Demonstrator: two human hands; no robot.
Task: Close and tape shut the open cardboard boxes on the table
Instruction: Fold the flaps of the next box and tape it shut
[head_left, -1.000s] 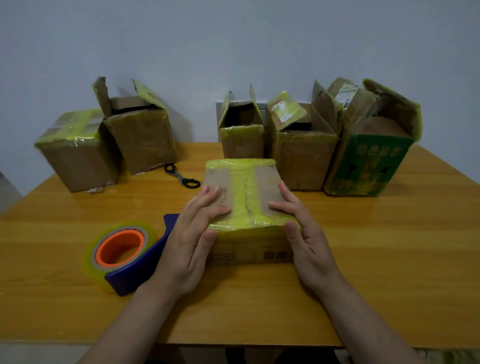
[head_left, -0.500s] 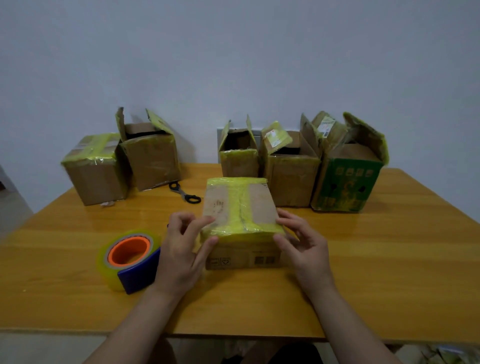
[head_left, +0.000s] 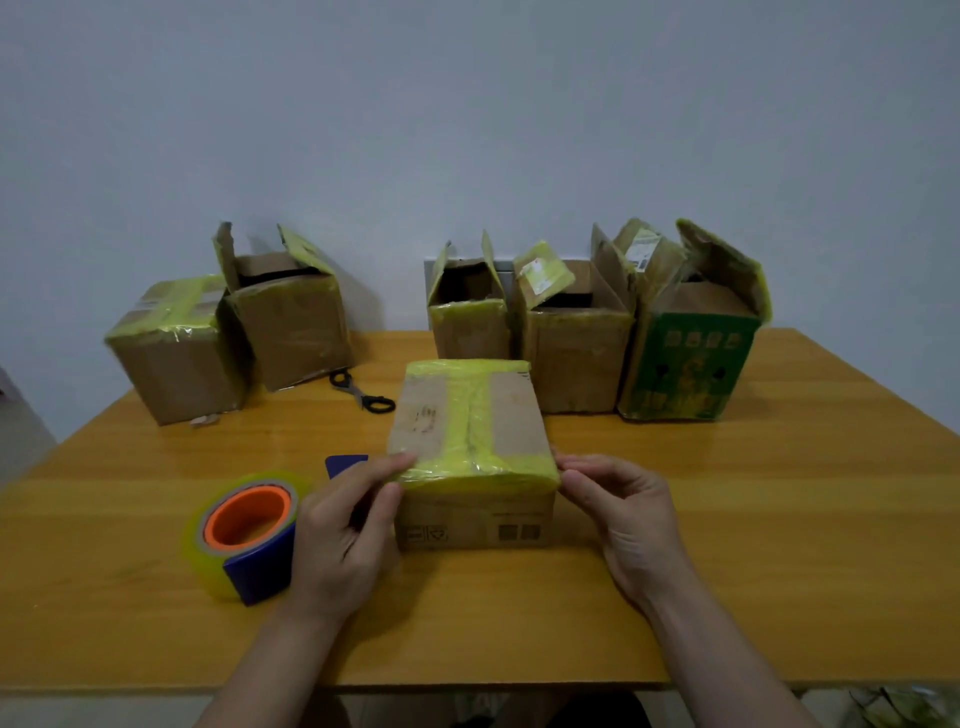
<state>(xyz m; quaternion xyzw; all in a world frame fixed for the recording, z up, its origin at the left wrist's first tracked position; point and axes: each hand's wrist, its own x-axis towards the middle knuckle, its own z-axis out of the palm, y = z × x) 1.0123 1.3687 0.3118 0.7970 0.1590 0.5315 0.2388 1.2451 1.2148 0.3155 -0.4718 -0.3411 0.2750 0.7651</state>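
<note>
Centre of desk (head_left: 779, 519), toward front edge: taped box (head_left: 470, 431), flaps shut under yellow tape. Left hand (head_left: 343, 525) pinches front-left top corner; right hand (head_left: 621, 514) pinches front-right corner. Second sealed box (head_left: 171, 353) at back-left corner. Four open boxes (head_left: 576, 338) along back edge not yet taped. Tape dispenser (head_left: 244, 530) beside left hand.

Taped box (head_left: 470, 415) occupied centre; tape dispenser (head_left: 249, 535) blocked my left side; open boxes (head_left: 576, 353) walled the rear; table (head_left: 779, 545) stood free rightward.
</note>
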